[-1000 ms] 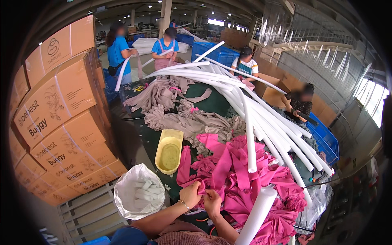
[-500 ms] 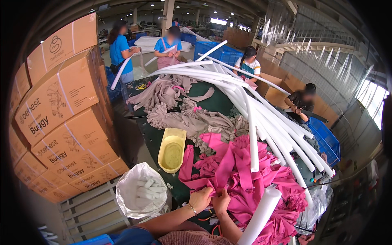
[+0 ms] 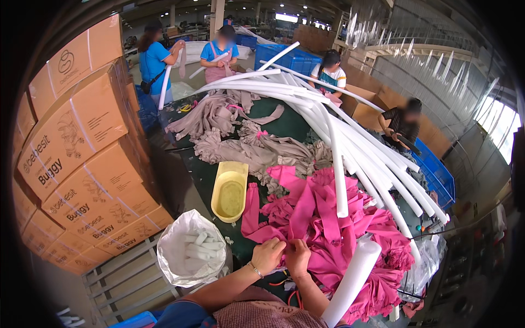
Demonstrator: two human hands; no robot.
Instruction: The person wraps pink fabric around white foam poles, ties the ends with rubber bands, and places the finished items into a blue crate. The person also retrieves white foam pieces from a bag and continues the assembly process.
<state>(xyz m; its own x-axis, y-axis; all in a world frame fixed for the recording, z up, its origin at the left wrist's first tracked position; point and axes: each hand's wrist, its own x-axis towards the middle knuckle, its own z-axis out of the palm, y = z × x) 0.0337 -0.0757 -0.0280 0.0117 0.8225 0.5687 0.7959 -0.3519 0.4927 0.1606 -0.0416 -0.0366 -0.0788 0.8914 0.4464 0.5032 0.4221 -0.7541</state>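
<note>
My left hand and my right hand are close together at the near edge of a heap of pink fabric sleeves. The fingers of both are closed, pinching a pink fabric sleeve from the heap; the exact spot they grip is partly hidden by the fingers. A thick white foam tube stands tilted beside my right forearm, its top end over the heap. A yellow tub with a wet-looking bottom rests on the dark green table, beyond my left hand.
A long bundle of white foam tubes crosses the table, with grey fabric sleeves alongside. Left of the table stands a white sack of short foam pieces, near stacked cartons. Several people work behind, near blue crates.
Both hands have shifted slightly up in the picture, still close together on the pink fabric. The whole view has tilted a little. A co-worker at the far left has raised their hands.
</note>
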